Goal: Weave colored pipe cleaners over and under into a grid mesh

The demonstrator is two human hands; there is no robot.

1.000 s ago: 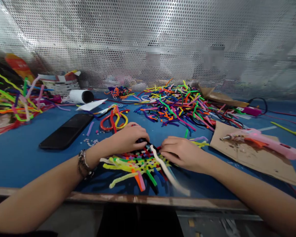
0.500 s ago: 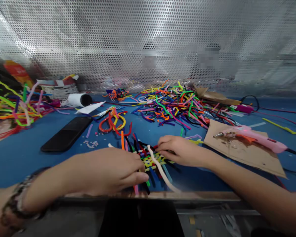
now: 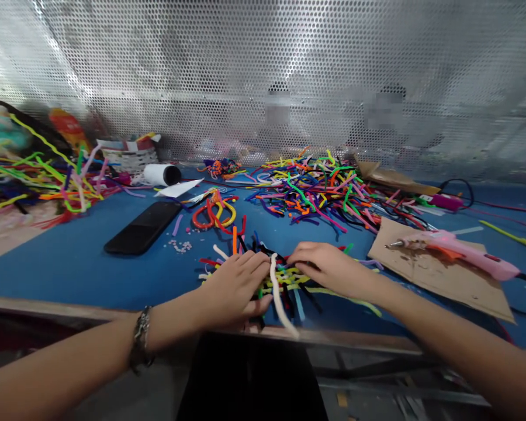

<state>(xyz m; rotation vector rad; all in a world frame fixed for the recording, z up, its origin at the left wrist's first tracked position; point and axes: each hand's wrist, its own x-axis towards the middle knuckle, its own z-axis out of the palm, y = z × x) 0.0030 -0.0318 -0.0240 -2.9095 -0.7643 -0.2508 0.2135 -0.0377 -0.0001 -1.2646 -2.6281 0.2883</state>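
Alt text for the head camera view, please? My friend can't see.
A person's left hand and right hand are on a weave of colourful pipe cleaners at a blue table. A loose pile lies beyond, a black phone to the left, a pink glue gun on cardboard to the right.

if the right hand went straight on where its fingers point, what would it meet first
Moving over the woven strips, the right hand would probably meet the white fuzzy strip first, with the left hand just beyond; depth is unclear.

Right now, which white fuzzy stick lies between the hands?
The long white stick, running toward the table's front edge; another white stick pokes out beyond the left hand.
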